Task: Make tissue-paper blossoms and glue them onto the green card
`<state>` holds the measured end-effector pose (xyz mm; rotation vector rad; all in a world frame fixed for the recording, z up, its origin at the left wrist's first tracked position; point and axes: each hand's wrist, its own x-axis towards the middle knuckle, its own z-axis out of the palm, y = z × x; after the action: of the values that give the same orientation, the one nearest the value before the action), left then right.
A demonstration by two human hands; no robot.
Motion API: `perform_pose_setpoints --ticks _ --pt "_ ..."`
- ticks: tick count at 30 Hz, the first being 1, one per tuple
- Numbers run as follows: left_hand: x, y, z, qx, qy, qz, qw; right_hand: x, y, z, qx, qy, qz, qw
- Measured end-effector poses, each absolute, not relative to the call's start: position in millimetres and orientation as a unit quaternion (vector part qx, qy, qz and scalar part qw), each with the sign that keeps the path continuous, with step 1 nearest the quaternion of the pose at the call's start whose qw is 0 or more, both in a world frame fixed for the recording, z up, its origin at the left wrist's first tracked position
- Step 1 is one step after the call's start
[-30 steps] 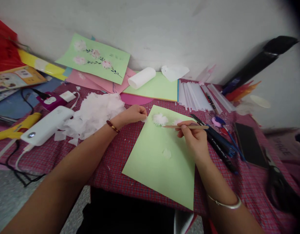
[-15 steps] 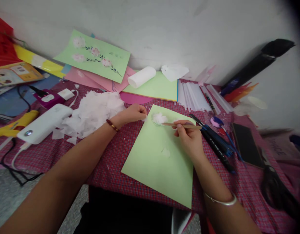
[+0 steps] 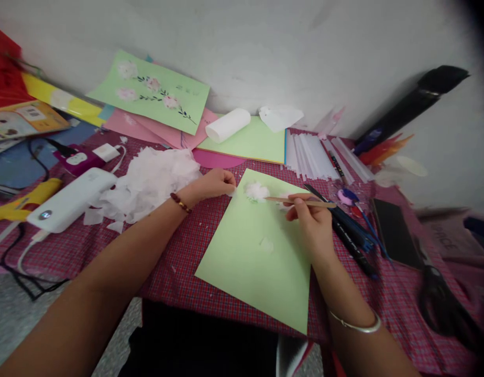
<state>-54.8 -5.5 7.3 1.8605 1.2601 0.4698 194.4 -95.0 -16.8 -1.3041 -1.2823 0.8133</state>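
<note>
A light green paper sheet (image 3: 253, 262) lies on the red checked tablecloth (image 3: 179, 262). Near its top edge sits a white tissue flower (image 3: 256, 191), and a small white scrap (image 3: 266, 244) lies mid-sheet. My right hand (image 3: 310, 222) is closed round a thin wooden stick (image 3: 305, 201) whose tip points left, just right of the flower. My left hand (image 3: 214, 183) rests curled at the sheet's upper left corner, fingers pinched on a tiny white piece that I cannot make out.
A heap of white tissue (image 3: 147, 178), a white power bank (image 3: 71, 199) and a yellow glue gun (image 3: 22, 201) lie left. Coloured papers (image 3: 155, 97), a tissue roll (image 3: 228, 124), white strips (image 3: 310, 154), pens (image 3: 352, 233), a phone (image 3: 395, 233) and scissors (image 3: 442, 303) are behind and right.
My right hand pushed the stick's tip left to the flower, then drew it back slightly right. The left hand stayed in place.
</note>
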Motion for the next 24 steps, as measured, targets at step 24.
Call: perform_pose_setpoints --ticks 24 --pt "-20 -18 1 0.756 0.412 0.258 0.438 184 -89 -17 -0.542 -0.554 0.36 0.519"
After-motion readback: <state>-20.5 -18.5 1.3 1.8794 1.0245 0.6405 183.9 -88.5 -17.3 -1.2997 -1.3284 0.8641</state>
